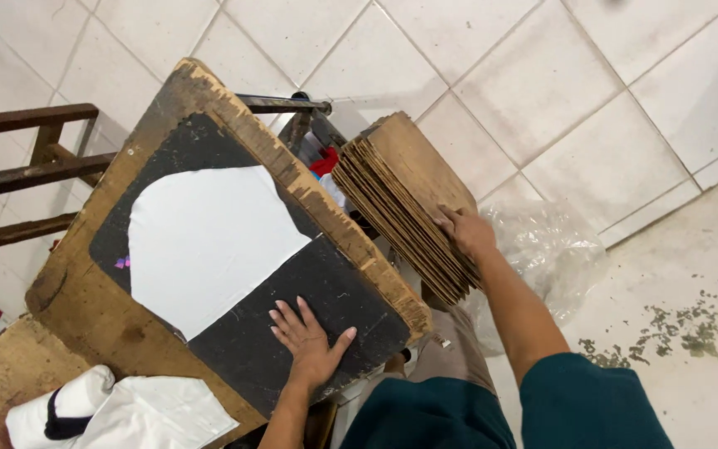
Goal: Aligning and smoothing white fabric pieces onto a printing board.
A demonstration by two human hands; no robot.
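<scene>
One wooden board (209, 249) carries one white sheet (201, 241). The left hand (309, 341) lies open and flat on the board's black surface. The right hand (467, 233) grips one stack of cardboard sheets (400, 191), too many to count, just beside the board's edge.
</scene>
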